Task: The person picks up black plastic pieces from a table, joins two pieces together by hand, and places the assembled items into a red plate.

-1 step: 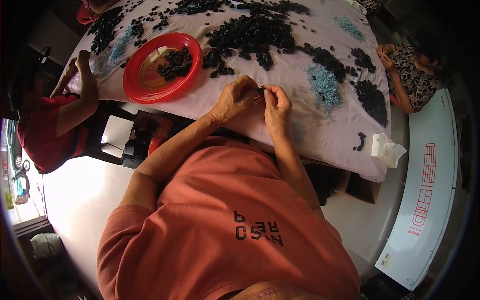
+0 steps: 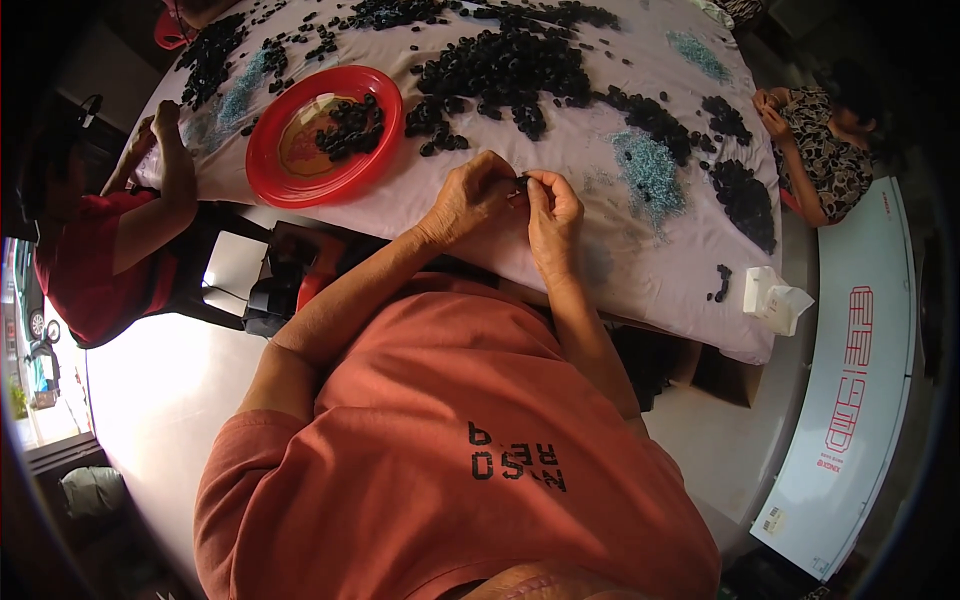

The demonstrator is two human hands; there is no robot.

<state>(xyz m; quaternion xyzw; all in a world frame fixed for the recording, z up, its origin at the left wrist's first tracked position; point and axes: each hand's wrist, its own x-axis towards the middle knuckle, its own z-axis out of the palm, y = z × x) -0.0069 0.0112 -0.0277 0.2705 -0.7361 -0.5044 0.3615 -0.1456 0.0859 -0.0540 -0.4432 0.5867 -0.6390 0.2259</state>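
Over the near edge of the cloth-covered table (image 2: pixel 440 185), my two hands meet fingertip to fingertip. A small black piece (image 2: pixel 521 183) is pinched between them; fingers cover much of it, and its exact kind cannot be made out. My left hand (image 2: pixel 470 202) is closed at its left side. On its right side, the thumb and forefinger of my right hand (image 2: pixel 555 213) grip it. Beyond them spreads a large heap of small black ring-shaped pieces (image 2: pixel 505 70). A pile of tiny light-blue pieces (image 2: pixel 650 175) lies to the right of my right hand.
Left of my hands is a red round tray (image 2: pixel 262 165) holding some black pieces. A tissue pack (image 2: pixel 770 298) sits at the right corner. One person in a red top (image 2: pixel 90 250) works at the left, another in a patterned top (image 2: pixel 830 150) at the right. A long white box (image 2: pixel 850 400) stands at right.
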